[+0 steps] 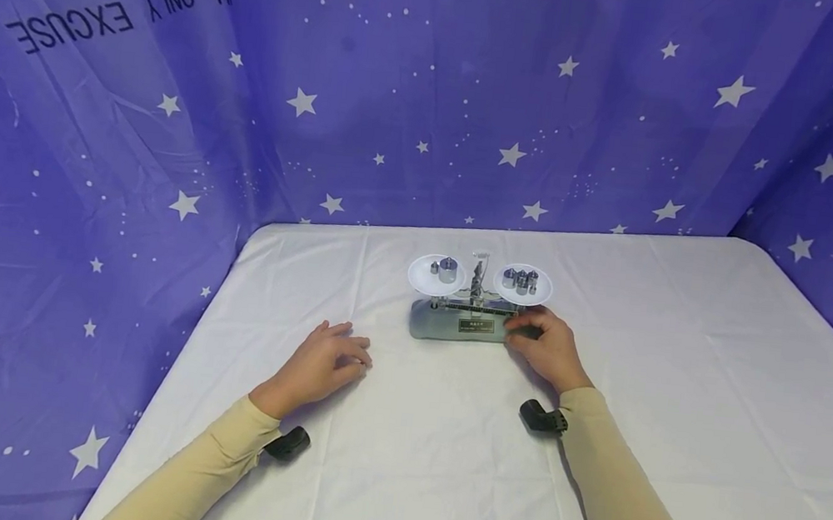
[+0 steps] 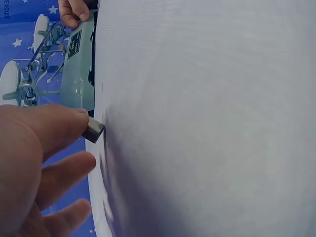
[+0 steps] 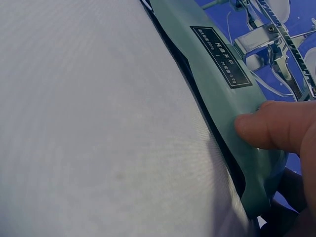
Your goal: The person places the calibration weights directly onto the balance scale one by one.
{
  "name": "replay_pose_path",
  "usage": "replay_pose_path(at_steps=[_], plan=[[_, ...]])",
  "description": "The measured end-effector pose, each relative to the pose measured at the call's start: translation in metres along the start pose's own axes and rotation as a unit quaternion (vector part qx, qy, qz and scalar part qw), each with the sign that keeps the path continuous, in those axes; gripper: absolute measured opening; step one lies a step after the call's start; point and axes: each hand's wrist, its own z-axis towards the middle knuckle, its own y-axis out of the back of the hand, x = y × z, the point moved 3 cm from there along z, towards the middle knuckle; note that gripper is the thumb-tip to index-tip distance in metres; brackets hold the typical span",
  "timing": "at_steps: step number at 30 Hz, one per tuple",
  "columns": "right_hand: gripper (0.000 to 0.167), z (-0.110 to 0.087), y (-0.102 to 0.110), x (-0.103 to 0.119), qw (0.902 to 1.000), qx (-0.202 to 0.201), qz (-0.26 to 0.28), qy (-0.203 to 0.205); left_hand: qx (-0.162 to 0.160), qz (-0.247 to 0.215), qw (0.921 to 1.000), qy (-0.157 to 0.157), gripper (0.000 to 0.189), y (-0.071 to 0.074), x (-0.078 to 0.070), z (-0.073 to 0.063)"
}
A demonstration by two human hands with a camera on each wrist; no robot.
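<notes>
A two-pan balance scale (image 1: 448, 325) with a green-grey base stands toward the back of the table. Its left pan (image 1: 418, 284) carries one large and one small metal weight; several weights crowd the right pan (image 1: 543, 297). My right hand (image 1: 549, 350) grips the right end of the base, the thumb (image 3: 261, 127) on its front face and other fingers round the end. To the left and nearer me, my left hand (image 1: 319, 364) pinches a small metal weight (image 2: 94, 130) close over the cloth, palely shiny and partly hidden by the thumb.
White cloth (image 1: 397, 459) covers the table. A purple curtain (image 1: 403, 83) with white stars and lettering hangs behind it and along both sides. Black wrist cameras (image 1: 543, 417) jut inward from both sleeves.
</notes>
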Motion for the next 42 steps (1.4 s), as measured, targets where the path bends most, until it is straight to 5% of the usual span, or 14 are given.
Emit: replay_pose_path(at_steps=[7,14,17,25,33,42], plan=[[0.019,0.001,0.001,0.002,1.0000,-0.002,-0.001,0.001,0.023,-0.025,0.9993,0.018,0.022,0.001,0.003,-0.002],[0.019,0.001,0.001,0.001,1.0000,-0.002,-0.003,-0.002,-0.012,-0.065,0.9978,0.006,0.022,0.003,0.000,0.004],[0.019,0.001,0.001,0.001,1.0000,0.000,0.000,-0.004,-0.020,-0.105,0.9938,0.029,0.022,0.008,-0.003,0.010],[0.020,0.000,0.002,0.002,0.9999,0.004,0.010,-0.011,-0.022,-0.205,0.9722,0.110,0.026,0.027,-0.012,0.032],[0.019,0.001,0.001,-0.001,0.9999,0.001,0.009,-0.011,0.005,-0.330,0.9313,0.155,0.032,0.042,-0.016,0.049],[0.019,0.001,0.000,-0.003,0.9997,0.005,0.014,-0.019,0.006,-0.343,0.9263,0.155,0.035,0.065,-0.021,0.069]])
